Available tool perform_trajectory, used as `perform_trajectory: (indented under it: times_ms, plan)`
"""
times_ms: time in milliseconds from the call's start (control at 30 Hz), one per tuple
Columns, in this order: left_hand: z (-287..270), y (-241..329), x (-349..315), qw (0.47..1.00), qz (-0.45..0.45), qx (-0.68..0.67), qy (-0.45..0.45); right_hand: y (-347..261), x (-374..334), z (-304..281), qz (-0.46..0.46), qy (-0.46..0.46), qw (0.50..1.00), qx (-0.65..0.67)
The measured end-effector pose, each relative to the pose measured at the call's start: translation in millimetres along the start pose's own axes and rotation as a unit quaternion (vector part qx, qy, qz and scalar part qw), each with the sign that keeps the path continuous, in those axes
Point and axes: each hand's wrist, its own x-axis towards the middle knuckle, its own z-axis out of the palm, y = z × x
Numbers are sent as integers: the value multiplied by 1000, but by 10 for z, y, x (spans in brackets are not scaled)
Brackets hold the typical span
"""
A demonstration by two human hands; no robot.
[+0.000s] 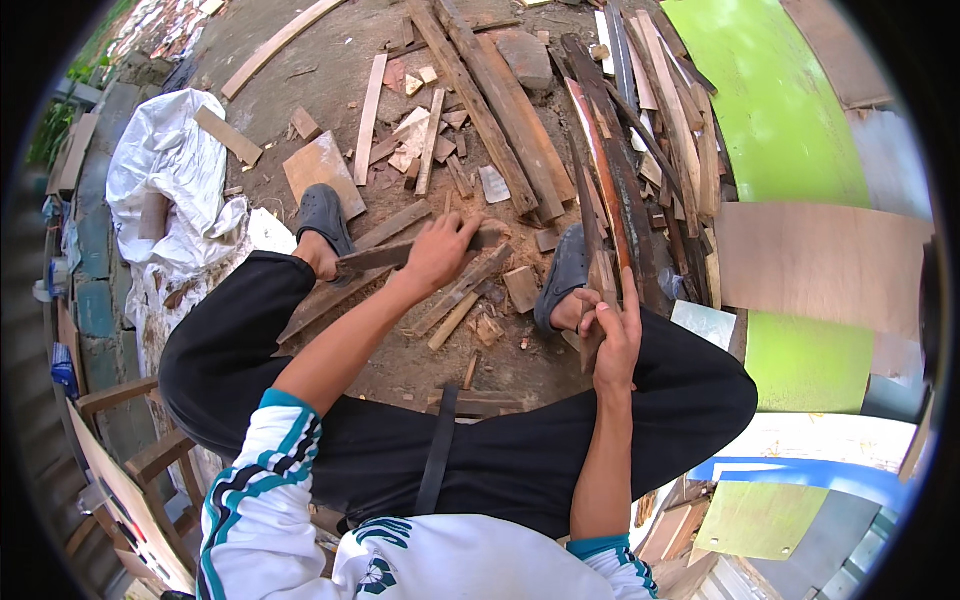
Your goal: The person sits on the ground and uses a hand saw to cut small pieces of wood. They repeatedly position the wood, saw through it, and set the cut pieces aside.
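My left hand (440, 255) is closed over a short, dark length of wood (378, 257), which lies crosswise between my feet. One end of that wood shows beyond my fingertips. Wood scraps and a weathered plank (395, 224) lie under and around it. My right hand (612, 335), its index finger stretched forward, grips a long, narrow brown piece (598, 270) beside my right shin. This piece runs away from me, thinning to a dark edge; whether it is a wooden strip or a tool, I cannot tell.
My clog-clad feet (323, 218) flank the scraps. Long beams (500, 110) lie ahead, with a heap of boards (690, 150) at the right. Green panels (790, 100) and a plywood sheet (820, 265) are farther right. A white sack (165, 150) lies left, near a wooden frame (160, 455).
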Motion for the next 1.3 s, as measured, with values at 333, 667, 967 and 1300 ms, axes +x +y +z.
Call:
perform_trajectory:
  times_ms: [333, 667, 967, 1300]
  plan:
    - [1203, -197, 101, 989, -74, 33, -122, 148, 23, -6, 33, 5, 998, -46]
    - [814, -721, 711, 993, -62, 63, -84, 32, 117, 184, 51, 5, 994, -98]
    - [1005, -998, 650, 983, -153, 39, -91, 12, 123, 260, 42, 9, 988, -146]
    - [1070, -1133, 464, 957, -243, 63, -149, 32, 88, 376, 59, -41, 990, -125]
